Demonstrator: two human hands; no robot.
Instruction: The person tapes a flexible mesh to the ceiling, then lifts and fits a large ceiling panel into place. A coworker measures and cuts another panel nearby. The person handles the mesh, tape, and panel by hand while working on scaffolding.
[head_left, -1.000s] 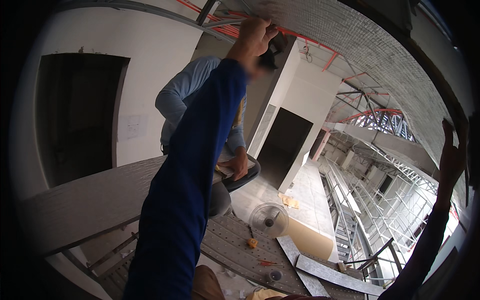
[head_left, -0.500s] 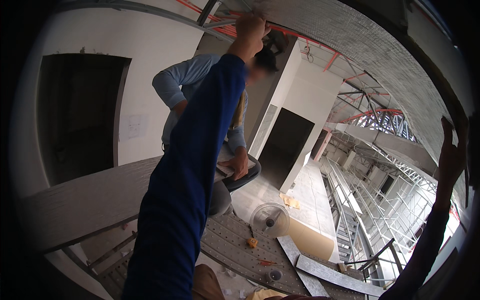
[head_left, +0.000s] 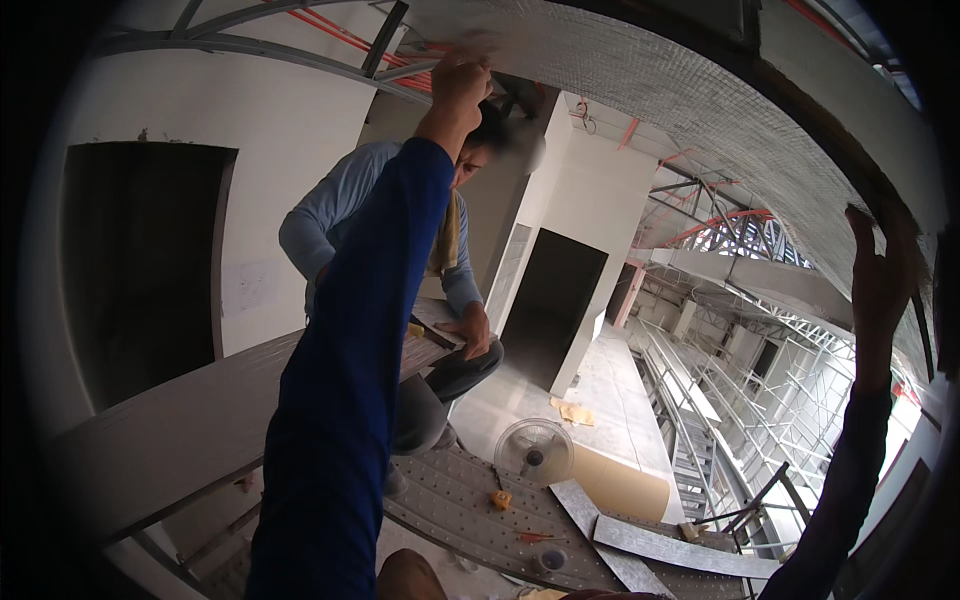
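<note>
A long grey panel (head_left: 640, 85) with a rough, woven-looking face arches overhead across the upper right. My left hand (head_left: 461, 82), arm stretched up in a blue sleeve, is closed at the panel's left end; its fingertips are partly hidden. At the far right, my right hand (head_left: 882, 275) grips the panel's edge, with the thumb against its face and the fingers around the dark rim. Behind my left arm a co-worker in a light blue shirt (head_left: 340, 195) bends over another grey board (head_left: 200, 410), one hand (head_left: 472, 328) resting on its end.
Below lies a perforated metal platform (head_left: 450, 500) carrying a yellow tape measure (head_left: 501, 498), a small cup (head_left: 550, 559) and grey offcut strips (head_left: 680, 545). A round fan (head_left: 534, 452) stands beyond it, beside a brown roll (head_left: 615, 485). Scaffolding (head_left: 790, 400) rises at right.
My left hand has shifted left and slightly down in view, my right hand left and up, both still at the panel. The background has slid left. The co-worker's hand stays on the board.
</note>
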